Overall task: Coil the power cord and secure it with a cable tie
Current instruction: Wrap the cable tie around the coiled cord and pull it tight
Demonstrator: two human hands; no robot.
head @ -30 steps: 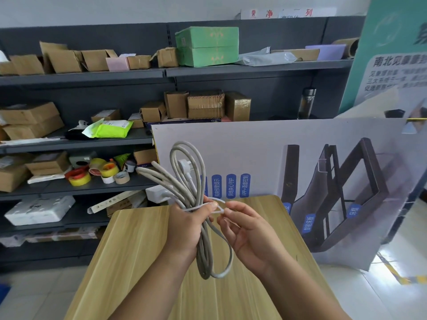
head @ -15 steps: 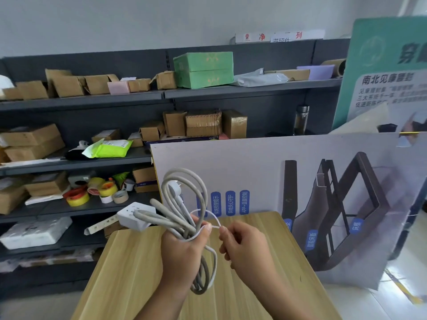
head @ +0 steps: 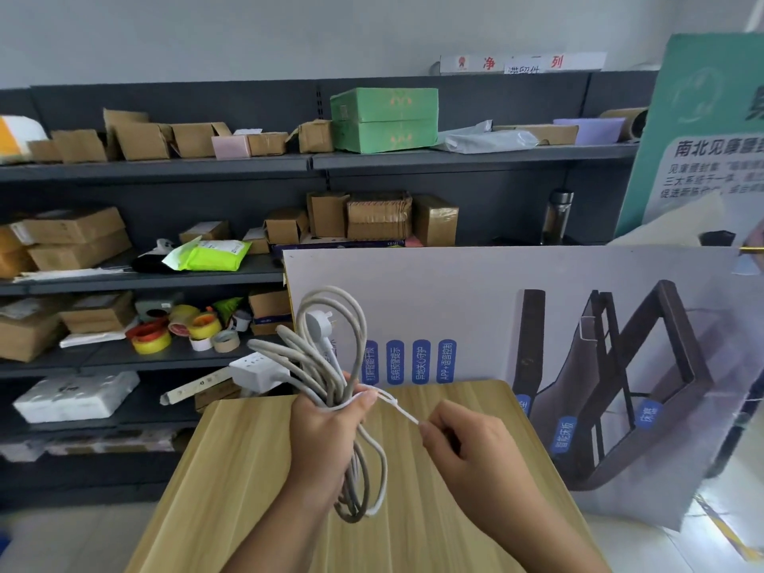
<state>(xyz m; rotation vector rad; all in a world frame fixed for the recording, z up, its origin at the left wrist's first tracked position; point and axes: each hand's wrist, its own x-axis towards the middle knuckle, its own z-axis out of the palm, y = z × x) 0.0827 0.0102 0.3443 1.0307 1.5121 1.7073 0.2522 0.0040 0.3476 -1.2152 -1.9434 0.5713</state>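
Note:
My left hand (head: 326, 436) grips the middle of a coiled grey-white power cord (head: 330, 357), held upright above the wooden table (head: 248, 469). Loops stick out above and below my fist. The cord's white plug (head: 316, 324) sits inside the upper loop, and its white socket block (head: 258, 370) juts out to the left. A thin white cable tie (head: 397, 407) wraps the bundle at my thumb, drawn snug. My right hand (head: 463, 444) pinches the tie's free tail, stretched taut toward the right.
Dark shelves behind the table hold cardboard boxes (head: 74, 237), a green box (head: 384, 119) and several tape rolls (head: 153, 337). A printed board (head: 537, 345) leans against the table's far and right side. The floor shows at the lower corners.
My right hand has pulled the tie's tail out to the right, shrinking the open loop until it sits tight around the bundle. The left hand keeps its hold on the coil.

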